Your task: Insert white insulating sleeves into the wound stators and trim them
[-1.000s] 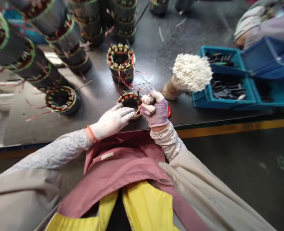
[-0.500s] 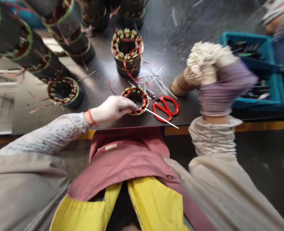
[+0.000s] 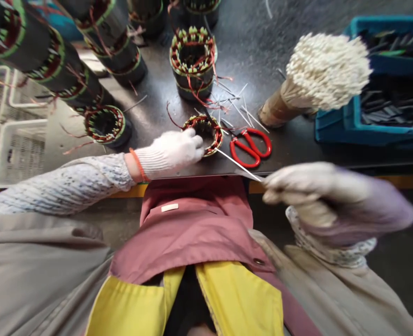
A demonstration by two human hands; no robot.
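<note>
A small ring-shaped wound stator (image 3: 219, 140) with red wire and pale slot ends lies near the table's front edge. My left hand (image 3: 176, 150), in a white glove, is closed on its left rim; the fingertips are partly hidden. From the stator's lower right rim a thin white stick (image 3: 237, 164) slants out to the right. At its outer end is my right hand (image 3: 318, 196), gloved and smeared by motion, with thumb and finger pinched on a white stick. Red-handled scissors (image 3: 250, 147) lie just right of the stator.
A thick bundle of white sticks (image 3: 328, 70) stands tilted at right, before blue bins (image 3: 335, 126) of dark strips. Loose sticks (image 3: 244, 112) lie behind the scissors. Another stator (image 3: 194, 81) stands behind; stacked stators (image 3: 104, 123) and white baskets (image 3: 20, 149) are at left.
My right hand has left the top of the stick bundle and come down toward me, to the outer end of the slanting stick. My left hand stays at the stator. The view has shifted slightly.
</note>
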